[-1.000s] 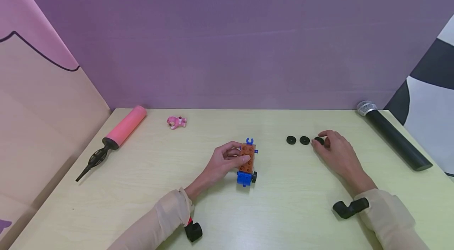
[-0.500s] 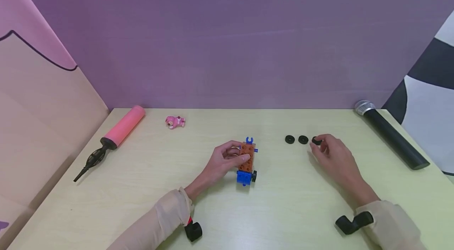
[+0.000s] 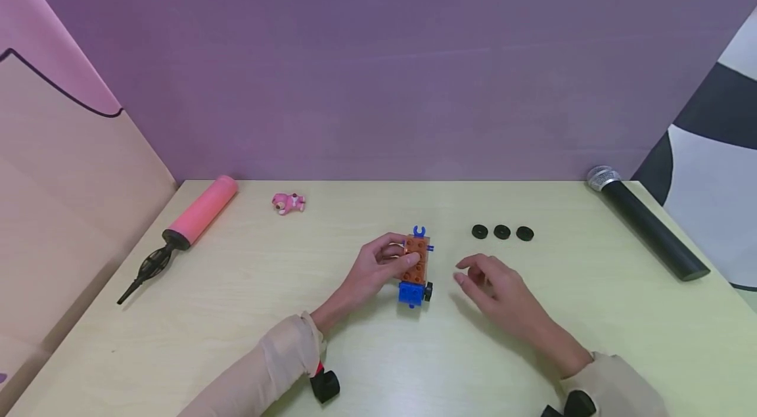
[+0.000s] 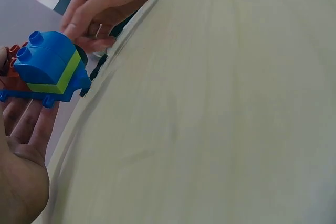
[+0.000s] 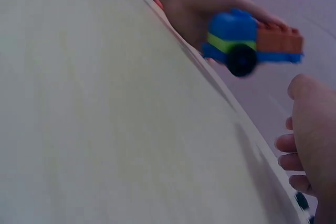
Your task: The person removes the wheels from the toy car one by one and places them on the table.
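Observation:
My left hand [image 3: 372, 269] grips a toy block truck [image 3: 415, 263] by its orange bricks, thumb on top and fingers round its left side. The truck has a blue cab [image 4: 48, 61] with a lime green stripe. One black wheel [image 5: 241, 60] sits on its right side by the cab; a bare blue peg [image 3: 430, 248] sticks out farther along that side. To the right of the truck and apart from it, my right hand [image 3: 503, 292] hovers over the table, fingers loosely bent around nothing visible. Three black wheels [image 3: 502, 232] lie in a row beyond it.
At the back left lie a pink hand pump [image 3: 207, 210] with a black nozzle and a small pink bear figure [image 3: 288, 203]. A black microphone [image 3: 647, 223] lies along the right side. A purple panel [image 3: 378, 62] closes off the table's back.
My right hand has let go of the rightmost loose wheel and moved left and nearer, toward the truck. The left hand keeps its hold on the truck, almost unmoved.

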Tool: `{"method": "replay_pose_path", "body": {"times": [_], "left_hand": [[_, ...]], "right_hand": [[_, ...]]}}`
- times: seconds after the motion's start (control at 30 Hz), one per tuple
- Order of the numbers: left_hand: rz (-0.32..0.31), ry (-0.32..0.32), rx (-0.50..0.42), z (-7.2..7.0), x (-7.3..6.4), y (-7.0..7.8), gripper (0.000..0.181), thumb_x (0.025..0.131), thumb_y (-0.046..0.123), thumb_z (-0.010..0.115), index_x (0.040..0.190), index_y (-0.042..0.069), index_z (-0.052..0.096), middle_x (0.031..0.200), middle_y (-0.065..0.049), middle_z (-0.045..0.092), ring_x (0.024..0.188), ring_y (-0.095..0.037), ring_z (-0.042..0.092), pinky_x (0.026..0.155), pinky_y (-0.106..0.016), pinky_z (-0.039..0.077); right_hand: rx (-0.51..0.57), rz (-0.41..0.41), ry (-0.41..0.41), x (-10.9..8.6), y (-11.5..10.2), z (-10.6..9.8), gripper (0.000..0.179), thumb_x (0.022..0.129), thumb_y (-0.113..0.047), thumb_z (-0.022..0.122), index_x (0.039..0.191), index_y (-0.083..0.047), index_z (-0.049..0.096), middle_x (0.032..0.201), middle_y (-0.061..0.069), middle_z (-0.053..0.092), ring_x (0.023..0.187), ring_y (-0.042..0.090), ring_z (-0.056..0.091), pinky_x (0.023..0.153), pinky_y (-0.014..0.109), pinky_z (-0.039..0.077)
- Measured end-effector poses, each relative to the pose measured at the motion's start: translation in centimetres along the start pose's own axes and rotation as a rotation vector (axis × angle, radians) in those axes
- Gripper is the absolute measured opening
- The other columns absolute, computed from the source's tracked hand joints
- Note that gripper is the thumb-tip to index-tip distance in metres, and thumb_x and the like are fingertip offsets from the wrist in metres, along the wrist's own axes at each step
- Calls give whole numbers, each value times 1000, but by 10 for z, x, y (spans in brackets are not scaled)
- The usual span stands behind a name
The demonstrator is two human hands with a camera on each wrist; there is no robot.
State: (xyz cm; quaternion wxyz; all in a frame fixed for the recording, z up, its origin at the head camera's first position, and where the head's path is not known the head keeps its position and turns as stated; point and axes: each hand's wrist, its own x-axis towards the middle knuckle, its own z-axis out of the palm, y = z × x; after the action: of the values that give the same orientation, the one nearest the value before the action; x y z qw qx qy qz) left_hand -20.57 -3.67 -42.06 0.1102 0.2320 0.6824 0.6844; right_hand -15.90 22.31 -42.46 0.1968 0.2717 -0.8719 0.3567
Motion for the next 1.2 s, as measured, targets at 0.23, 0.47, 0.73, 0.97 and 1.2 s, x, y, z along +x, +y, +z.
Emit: {"method": "replay_pose_path", "body": {"times": [0.23, 0.47, 0.73, 0.97, 1.2], "left_hand": [[4, -6, -46, 2, 1, -2, 44, 107, 33, 59, 135, -1, 55, 113, -20, 73, 84, -16, 70, 80, -31, 58], [-6, 40, -87, 3, 1, -1, 39, 109, 29, 55, 136, 0, 51, 110, -23, 73, 81, -14, 72, 77, -31, 60], [2, 14, -132, 3, 0, -1, 57, 106, 30, 61, 151, -2, 44, 119, -25, 69, 90, -16, 72, 80, -32, 60], [-16, -4, -107, 4, -2, 0, 54, 102, 20, 66, 149, -2, 48, 112, -14, 70, 97, -21, 72, 83, -34, 59], [10, -4, -80, 5, -2, -1, 42, 103, 21, 65, 135, -5, 59, 111, -13, 71, 95, -19, 73, 83, -35, 60]], "right_hand": [[267, 136, -122, 4, -28, 20, 12, 104, -7, 62, 115, -3, 66, 85, -5, 67, 70, 10, 58, 58, 25, 49], [384, 260, -96, 9, -39, 28, 16, 107, -13, 58, 116, -2, 65, 94, -1, 71, 81, 18, 69, 68, 28, 56], [521, 305, -18, 10, -43, 33, 17, 107, -5, 56, 118, 6, 64, 102, 12, 72, 88, 22, 71, 80, 32, 60], [499, 297, 28, 10, -44, 33, 19, 107, -4, 55, 122, 5, 63, 104, 10, 70, 92, 20, 69, 83, 30, 58], [547, 299, 14, 10, -42, 33, 19, 107, -6, 56, 122, 5, 61, 105, 13, 68, 93, 18, 67, 85, 29, 57]]}}
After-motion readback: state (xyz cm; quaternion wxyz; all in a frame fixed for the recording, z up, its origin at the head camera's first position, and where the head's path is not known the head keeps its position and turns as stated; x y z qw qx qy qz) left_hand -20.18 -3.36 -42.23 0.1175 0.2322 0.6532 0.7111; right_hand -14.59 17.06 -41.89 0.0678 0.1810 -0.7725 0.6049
